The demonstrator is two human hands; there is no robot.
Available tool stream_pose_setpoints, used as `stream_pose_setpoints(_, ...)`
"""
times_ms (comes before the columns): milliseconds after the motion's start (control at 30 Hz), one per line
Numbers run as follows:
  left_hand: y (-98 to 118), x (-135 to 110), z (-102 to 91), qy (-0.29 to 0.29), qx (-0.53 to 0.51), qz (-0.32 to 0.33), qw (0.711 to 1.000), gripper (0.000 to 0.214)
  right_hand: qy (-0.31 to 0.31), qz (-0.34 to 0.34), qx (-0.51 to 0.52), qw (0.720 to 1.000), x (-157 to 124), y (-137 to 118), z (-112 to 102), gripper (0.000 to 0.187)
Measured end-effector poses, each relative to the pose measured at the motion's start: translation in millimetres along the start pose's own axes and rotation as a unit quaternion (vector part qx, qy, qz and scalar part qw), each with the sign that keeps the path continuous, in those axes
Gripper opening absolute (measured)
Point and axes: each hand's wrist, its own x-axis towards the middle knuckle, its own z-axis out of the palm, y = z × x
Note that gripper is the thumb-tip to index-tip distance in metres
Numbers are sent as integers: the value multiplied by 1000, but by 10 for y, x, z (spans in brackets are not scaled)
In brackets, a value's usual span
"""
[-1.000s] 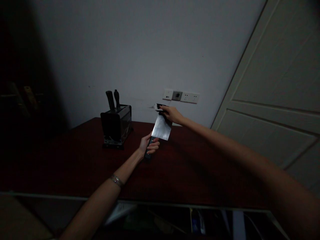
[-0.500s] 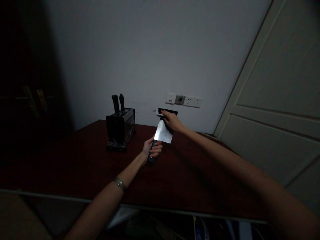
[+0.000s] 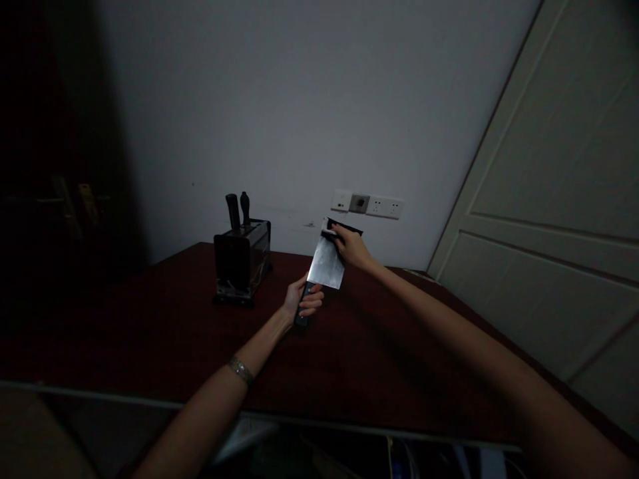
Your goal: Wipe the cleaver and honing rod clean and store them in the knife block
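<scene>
Over the table I hold a cleaver (image 3: 325, 265) tilted, its broad shiny blade pointing up and away. My left hand (image 3: 296, 299) is wrapped round the black handle at the lower end. Near the far end of the blade, my right hand (image 3: 353, 249) is closed on a thin black cloth-like piece (image 3: 345, 226) laid over the metal. That piece and the fingers hide the blade's tip. Part of the black piece looks pale or shiny at its left end, and its exact material is hard to make out in the dim light.
A black knife block (image 3: 232, 266) with shiny sides stands to the left, two dark handles (image 3: 232, 211) rising from it. The dark red table (image 3: 399, 386) reaches the wall, where sockets (image 3: 384, 207) are mounted. A pale panelled door (image 3: 544, 199) is at right.
My right hand and the black piece have slid slightly along the blade toward its far end, uncovering a bit more metal. My left hand keeps its hold on the handle.
</scene>
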Motion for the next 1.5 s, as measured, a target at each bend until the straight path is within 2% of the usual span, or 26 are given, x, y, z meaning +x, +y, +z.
stream_pose_setpoints(100, 14, -2, -21, 3, 0, 9, 1000, 42, -19, -22, 20, 999, -293, -163, 101, 41)
stream_pose_setpoints(233, 32, -7, -29, 19, 5, 23, 1000, 43, -90, -83, 66, 990, -702, -366, 150, 43)
stream_pose_setpoints(333, 22, -4, -6, 20, 16, 14, 1000, 43, -110, -98, 83, 986, -727, -306, 38, 42)
stream_pose_setpoints(500, -1, -1, 17, 13, 18, 1, 1000, 40, -33, -32, 55, 997, -575, -140, -102, 40)
stream_pose_setpoints(567, 6, 0, -6, 14, 13, 6, 1000, 40, -29, -24, 55, 998, -673, -231, -48, 40)
stream_pose_setpoints(733, 40, 4, -62, 29, 13, 31, 999, 44, -103, -84, 93, 987, -994, -541, 89, 45)
stream_pose_setpoints(800, 37, 1, -44, 25, 12, 30, 999, 45, -101, -83, 91, 987, -921, -498, 53, 45)
stream_pose_setpoints(967, 9, -16, 23, 14, -4, 17, 1000, 44, -24, -17, 61, 998, -608, -271, -41, 42)
stream_pose_setpoints(1033, 21, -20, 16, 19, -6, 27, 999, 45, -29, -23, 63, 997, -675, -331, 4, 42)
stream_pose_setpoints(1200, 72, -18, -34, 39, 6, 50, 998, 48, -98, -85, 103, 986, -1014, -553, 96, 44)
stream_pose_setpoints(1267, 64, -14, -34, 32, 13, 41, 999, 48, -94, -80, 99, 987, -977, -482, 40, 43)
stream_pose_setpoints(1400, 17, -7, -13, 10, 15, 11, 1000, 43, -42, -20, 57, 997, -735, -253, -97, 41)
stream_pose_setpoints(1500, 0, -1, -22, 5, 25, 8, 1000, 39, -60, -32, 54, 996, -737, -303, -92, 40)
